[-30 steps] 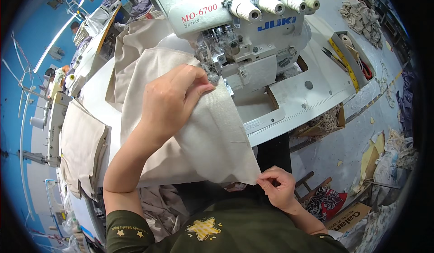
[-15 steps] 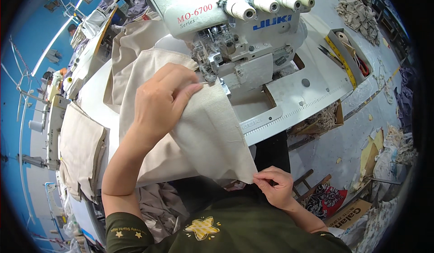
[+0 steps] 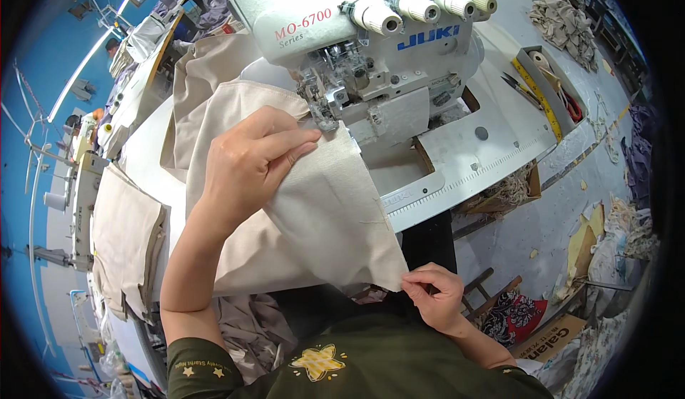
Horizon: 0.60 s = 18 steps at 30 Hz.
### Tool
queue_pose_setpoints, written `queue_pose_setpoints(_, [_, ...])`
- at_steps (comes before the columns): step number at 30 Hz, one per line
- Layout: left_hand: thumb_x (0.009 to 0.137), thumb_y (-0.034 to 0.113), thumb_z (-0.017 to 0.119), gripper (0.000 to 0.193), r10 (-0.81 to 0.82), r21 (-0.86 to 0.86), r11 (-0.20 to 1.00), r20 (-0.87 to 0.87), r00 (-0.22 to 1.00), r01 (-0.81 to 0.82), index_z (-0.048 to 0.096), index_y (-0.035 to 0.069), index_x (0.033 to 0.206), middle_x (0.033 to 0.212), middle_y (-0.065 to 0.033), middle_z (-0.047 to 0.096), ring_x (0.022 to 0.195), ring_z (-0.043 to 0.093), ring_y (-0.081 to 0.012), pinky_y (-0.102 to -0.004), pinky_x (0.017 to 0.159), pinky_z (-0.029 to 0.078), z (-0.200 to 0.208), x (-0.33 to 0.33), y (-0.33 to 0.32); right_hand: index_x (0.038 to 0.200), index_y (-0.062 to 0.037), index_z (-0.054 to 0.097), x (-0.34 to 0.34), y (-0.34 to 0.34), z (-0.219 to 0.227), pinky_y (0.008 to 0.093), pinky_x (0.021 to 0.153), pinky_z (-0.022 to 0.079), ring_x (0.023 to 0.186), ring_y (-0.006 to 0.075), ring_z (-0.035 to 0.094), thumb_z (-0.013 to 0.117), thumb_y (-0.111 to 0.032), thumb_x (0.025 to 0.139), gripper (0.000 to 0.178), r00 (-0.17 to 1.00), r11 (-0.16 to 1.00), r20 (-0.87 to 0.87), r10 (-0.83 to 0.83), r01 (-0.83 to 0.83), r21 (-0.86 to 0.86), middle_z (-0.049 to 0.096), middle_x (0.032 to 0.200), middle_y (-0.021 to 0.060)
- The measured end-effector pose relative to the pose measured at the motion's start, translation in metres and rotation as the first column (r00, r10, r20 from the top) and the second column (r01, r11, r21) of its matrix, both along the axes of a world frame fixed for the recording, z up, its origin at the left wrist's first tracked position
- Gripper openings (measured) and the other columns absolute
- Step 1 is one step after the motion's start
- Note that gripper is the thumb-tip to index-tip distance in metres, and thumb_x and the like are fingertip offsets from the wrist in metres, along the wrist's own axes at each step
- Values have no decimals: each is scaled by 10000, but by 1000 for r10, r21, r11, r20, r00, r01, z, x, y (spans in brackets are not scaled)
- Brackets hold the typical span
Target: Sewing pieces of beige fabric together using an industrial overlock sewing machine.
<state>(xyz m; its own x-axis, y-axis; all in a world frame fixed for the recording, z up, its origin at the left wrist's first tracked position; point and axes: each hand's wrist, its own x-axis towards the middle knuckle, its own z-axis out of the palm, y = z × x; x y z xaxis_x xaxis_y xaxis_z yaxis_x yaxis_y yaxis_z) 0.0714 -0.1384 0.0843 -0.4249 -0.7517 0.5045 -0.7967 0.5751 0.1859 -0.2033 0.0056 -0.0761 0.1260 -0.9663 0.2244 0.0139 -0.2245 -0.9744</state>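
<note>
A beige fabric piece [image 3: 332,206] stretches from the presser foot of a white overlock sewing machine [image 3: 385,63] down toward my lap. Close to the foot, my left hand [image 3: 250,156] pinches the cloth between thumb and fingers, its fingertips just left of the needle area. My right hand [image 3: 434,292] grips the lower right corner of the same cloth, holding its edge taut. The edge runs along the right side from the foot to my right fingers. More of the cloth spreads left over the table and partly hides under my left forearm.
A stack of beige cut pieces [image 3: 128,235] lies at the table's left. Right of the machine, a grey tray [image 3: 546,85] holds scissors, a thread cone and a yellow tape. Below the table edge stands a scrap-filled box [image 3: 503,192]. Crumpled fabric [image 3: 253,331] sits under the table's front.
Both hands keep their hold on the cloth. My left hand's fingers have straightened slightly along the cloth near the foot; my right hand has barely moved.
</note>
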Motion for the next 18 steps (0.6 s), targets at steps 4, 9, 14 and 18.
queue_pose_setpoints(4, [820,165,777,109,3,13,1000,-31,1000,-3,790,138,926,840,-3,663,675,635,-171,-300,590,490,0,1,-2,927,8,743,3,-1,2,226,560,476,648,123,631,766,44,809,125,1000,1000,1,-12,12,-12,710,825,93])
queue_pose_setpoints(9, [804,110,783,160,-89,29,995,-31,996,90,791,142,961,832,-8,657,686,638,-164,-297,598,491,-2,10,-8,923,9,746,6,-1,3,244,573,495,656,157,653,767,55,794,138,1000,999,-13,-17,16,-36,721,831,114])
queue_pose_setpoints(14, [798,82,780,185,-130,41,990,-41,991,132,790,144,972,823,-12,646,694,638,-166,-301,609,496,-3,13,-14,909,10,733,5,-1,1,231,578,488,659,147,645,787,53,792,135,999,987,-45,-31,23,-158,714,823,108])
queue_pose_setpoints(18, [786,74,780,207,-143,46,988,-34,989,144,787,142,981,826,-16,643,706,640,-170,-303,623,501,-2,16,-18,894,3,733,6,-1,3,244,577,494,646,168,651,795,51,782,137,997,982,-53,-63,52,-183,723,808,111])
